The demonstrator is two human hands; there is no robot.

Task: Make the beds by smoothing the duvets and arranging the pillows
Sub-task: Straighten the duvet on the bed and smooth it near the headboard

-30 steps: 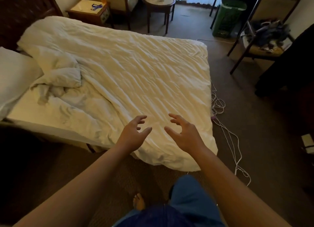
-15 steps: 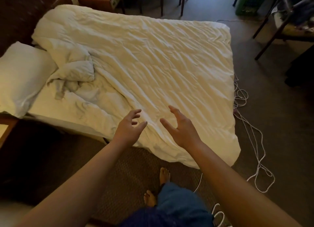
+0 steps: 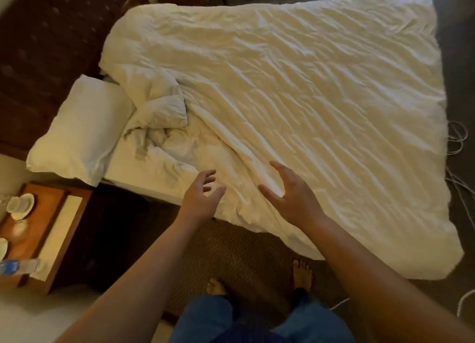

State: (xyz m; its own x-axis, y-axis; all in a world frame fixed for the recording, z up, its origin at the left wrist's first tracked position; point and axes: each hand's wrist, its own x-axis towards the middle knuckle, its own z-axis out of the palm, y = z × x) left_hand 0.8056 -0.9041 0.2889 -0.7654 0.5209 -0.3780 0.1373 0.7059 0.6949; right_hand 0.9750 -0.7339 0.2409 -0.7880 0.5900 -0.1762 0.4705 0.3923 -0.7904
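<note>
A wrinkled white duvet (image 3: 295, 85) covers most of the bed and hangs over its near edge. Its upper corner is bunched in a heap (image 3: 159, 113) beside a white pillow (image 3: 82, 129) lying at the dark headboard. My left hand (image 3: 203, 198) hovers over the duvet's near edge with loosely spread fingers, holding nothing. My right hand (image 3: 290, 193) is just right of it, fingers spread over the duvet, also holding nothing.
A wooden nightstand (image 3: 51, 229) stands at the left with cups (image 3: 20, 205) and a water bottle (image 3: 18, 267). White cables (image 3: 460, 188) trail on the carpet right of the bed. My bare feet (image 3: 302, 270) stand on a woven mat by the bed.
I have stepped closer and the view has tilted down. Both hands have moved forward over the duvet's near edge, still open and spread.
</note>
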